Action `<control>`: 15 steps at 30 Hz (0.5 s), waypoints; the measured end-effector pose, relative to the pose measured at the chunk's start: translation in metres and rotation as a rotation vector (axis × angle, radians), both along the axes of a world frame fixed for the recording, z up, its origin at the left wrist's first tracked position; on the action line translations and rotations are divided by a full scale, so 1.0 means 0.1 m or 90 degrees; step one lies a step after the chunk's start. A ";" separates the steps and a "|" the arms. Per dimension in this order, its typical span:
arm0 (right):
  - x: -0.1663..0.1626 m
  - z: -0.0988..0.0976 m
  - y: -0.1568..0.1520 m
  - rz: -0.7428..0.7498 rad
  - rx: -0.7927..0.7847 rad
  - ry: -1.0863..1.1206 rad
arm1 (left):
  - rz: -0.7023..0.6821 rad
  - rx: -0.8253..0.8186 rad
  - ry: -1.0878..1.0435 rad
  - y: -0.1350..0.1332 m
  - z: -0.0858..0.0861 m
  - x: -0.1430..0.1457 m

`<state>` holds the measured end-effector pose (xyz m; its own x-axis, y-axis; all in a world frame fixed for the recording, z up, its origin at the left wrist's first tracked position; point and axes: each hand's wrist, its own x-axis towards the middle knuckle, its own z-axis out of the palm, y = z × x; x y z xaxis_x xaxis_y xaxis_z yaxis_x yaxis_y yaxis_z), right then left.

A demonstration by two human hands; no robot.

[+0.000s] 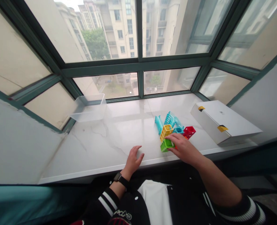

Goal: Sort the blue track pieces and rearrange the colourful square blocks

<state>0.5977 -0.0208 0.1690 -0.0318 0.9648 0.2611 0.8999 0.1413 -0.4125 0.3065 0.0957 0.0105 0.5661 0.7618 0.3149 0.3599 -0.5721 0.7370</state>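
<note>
Apparently, the right hand has its grip pinching the green block, right of and below frame centre; the left hand is loosely spread. Probably light, stiff plastic, best held by opposite walls.

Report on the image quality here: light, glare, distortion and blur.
Head view: daylight enters through the window, with the patch of sky washed out white; head view: soft reflections lie on the glossy white ledge; head view: wide-angle stretch makes the frame bars slant strongly toward the sides; head view: the right hand and green block show no obvious motion blur.
</note>
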 end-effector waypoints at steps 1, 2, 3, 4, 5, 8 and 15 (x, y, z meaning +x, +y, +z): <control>-0.08 0.02 0.01 0.013 0.011 0.041 | -0.011 -0.006 -0.018 -0.01 0.07 0.00; -0.15 0.02 0.03 0.025 0.019 0.082 | -0.029 0.000 -0.029 -0.01 0.16 -0.01; -0.23 -0.01 0.06 0.034 0.024 0.123 | -0.050 0.015 -0.030 -0.01 0.25 -0.01; -0.30 -0.06 0.10 0.044 0.026 0.164 | -0.065 0.039 -0.022 -0.01 0.33 -0.02; -0.37 -0.13 0.14 0.052 0.025 0.204 | -0.066 0.069 -0.006 0.01 0.41 -0.03; -0.54 -0.48 0.30 0.063 0.004 0.322 | -0.025 0.146 0.061 0.11 0.54 -0.10; -0.67 -1.30 0.56 0.002 -0.062 0.338 | -0.043 0.180 0.293 0.35 0.37 -0.20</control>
